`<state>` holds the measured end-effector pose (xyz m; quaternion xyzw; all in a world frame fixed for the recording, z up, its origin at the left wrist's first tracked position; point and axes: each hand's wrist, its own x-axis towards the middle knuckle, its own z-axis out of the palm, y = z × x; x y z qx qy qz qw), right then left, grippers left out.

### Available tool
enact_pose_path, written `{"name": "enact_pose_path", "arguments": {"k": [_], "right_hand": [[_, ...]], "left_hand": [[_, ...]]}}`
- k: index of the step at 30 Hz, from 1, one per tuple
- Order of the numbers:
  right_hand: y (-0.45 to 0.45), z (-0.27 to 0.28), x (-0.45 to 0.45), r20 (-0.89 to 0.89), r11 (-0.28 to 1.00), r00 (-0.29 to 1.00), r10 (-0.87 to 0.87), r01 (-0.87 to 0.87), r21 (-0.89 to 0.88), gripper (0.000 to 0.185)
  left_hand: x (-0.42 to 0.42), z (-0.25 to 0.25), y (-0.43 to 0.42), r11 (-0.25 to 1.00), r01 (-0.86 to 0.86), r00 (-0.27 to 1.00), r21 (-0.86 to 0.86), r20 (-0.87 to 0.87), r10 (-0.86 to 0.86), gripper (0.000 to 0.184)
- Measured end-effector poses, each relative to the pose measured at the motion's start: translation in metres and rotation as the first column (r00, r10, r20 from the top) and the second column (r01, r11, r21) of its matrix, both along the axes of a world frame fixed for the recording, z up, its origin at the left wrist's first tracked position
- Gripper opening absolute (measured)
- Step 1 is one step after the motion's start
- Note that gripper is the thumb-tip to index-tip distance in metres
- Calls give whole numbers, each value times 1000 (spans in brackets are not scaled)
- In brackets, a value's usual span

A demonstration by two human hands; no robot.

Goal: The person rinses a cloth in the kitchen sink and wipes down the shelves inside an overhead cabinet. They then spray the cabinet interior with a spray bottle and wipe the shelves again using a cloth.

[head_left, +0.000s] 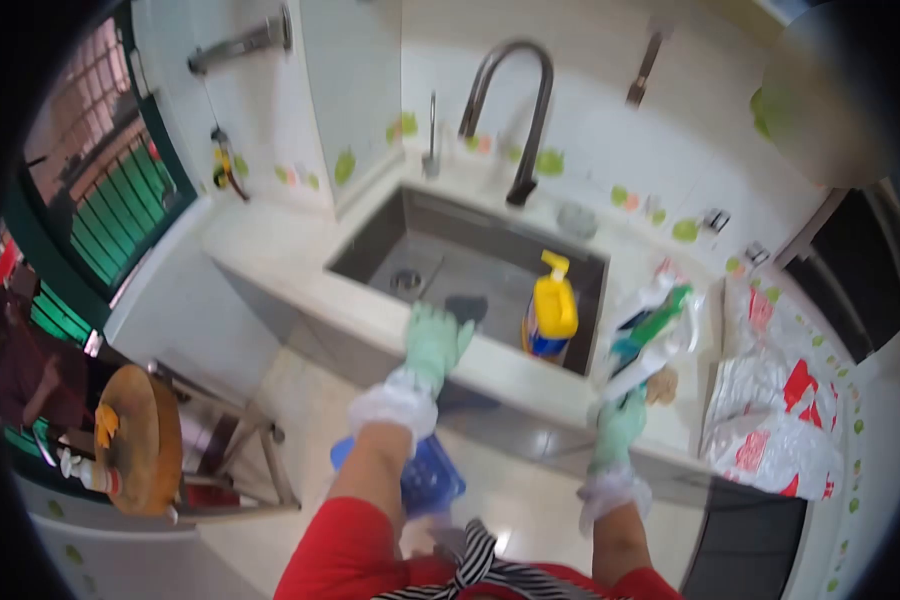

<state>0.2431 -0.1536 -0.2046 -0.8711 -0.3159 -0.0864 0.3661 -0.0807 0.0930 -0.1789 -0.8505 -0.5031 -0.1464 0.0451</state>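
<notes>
My left hand (pixel 434 346), in a pale green glove, rests over the sink's front rim with its thumb apart, holding nothing. Just beyond its fingers a dark cloth-like piece (pixel 466 308) lies in the grey sink (pixel 370 250). A yellow pump bottle (pixel 554 312) with a blue lower part stands at the sink's right end. My right hand (pixel 620 425), also gloved, is at the counter's front edge, by the lower end of a white handle-like piece (pixel 632 376). Its fingers are blurred, so any grip is unclear. Green and white cleaning tools (pixel 660 318) lie just behind it.
A dark faucet (pixel 515 110) arches behind the sink. White and red plastic bags (pixel 775 430) lie on the right of the counter. A tan sponge-like piece (pixel 662 385) is near my right hand. Below are a blue basin (pixel 432 480) and, at left, a round wooden stool (pixel 140 440).
</notes>
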Motion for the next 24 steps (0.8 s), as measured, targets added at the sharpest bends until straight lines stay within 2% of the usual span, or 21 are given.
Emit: {"name": "enact_pose_path", "arguments": {"k": [1, 3, 5, 6, 9, 12, 13, 14, 15, 16, 17, 18, 20, 21, 22, 24], "right_hand": [[6, 4, -5, 43, 1000, 999, -1, 2, -17, 42], [8, 7, -9, 107, 999, 994, 16, -10, -53, 42], [3, 7, -2, 145, 995, 988, 54, -40, -92, 43], [1, 11, 2, 112, 978, 992, 53, -29, -205, 38], [-7, 8, 8, 167, 985, 971, 170, -165, -42, 32], [-4, 6, 10, 172, 970, 959, 226, -238, 50, 30], [-6, 6, 12, 61, 978, 976, 208, -208, -5, 30], [-11, 8, 10, -51, 982, 983, 177, -180, -56, 30], [-13, 4, 6, -117, 984, 986, 119, -133, -119, 31], [-15, 1, 2, -177, 978, 983, 57, -91, -190, 32], [-6, -24, 14, -151, 967, 988, -38, -1, -253, 35], [-20, -34, 21, -119, 935, 979, -166, 118, -335, 38], [-11, -28, 10, -238, 921, 917, -321, 242, -306, 45], [-12, -21, 11, -35, 854, 971, -238, 192, -483, 49], [-14, -19, -3, -17, 834, 980, -198, 159, -529, 49], [-17, -16, -17, -63, 829, 980, -186, 123, -546, 47]], "left_hand": [[-1, 9, -2, 998, 10, 1000, -56, -18, -11, 56], [-7, 17, -3, 997, 76, 996, -23, 40, -75, 54], [-12, 34, 4, 975, 161, 985, -155, -39, -169, 52], [-16, 37, 13, 958, 194, 974, -210, -71, -213, 51], [-32, 20, 40, 909, 357, 934, -216, 108, -341, 57], [-43, 19, 53, 882, 414, 909, -224, 156, -387, 57], [-46, 15, 51, 876, 474, 876, -90, 153, -458, 56], [-41, 27, 53, 861, 429, 903, -272, 89, -421, 58], [-41, 24, 49, 891, 430, 902, -144, 115, -417, 58], [-45, 16, 51, 888, 437, 898, -142, 135, -420, 58], [-49, 4, 56, 876, 481, 867, -41, 168, -469, 62], [-40, 32, 59, 856, 495, 862, -152, 212, -461, 66], [-55, 11, 63, 802, 589, 799, -101, 220, -559, 72], [-50, 16, 72, 743, 609, 793, -279, 232, -563, 76], [-51, 26, 82, 660, 588, 799, -468, 209, -565, 80], [-50, 28, 92, 644, 597, 788, -479, 198, -584, 76]]}}
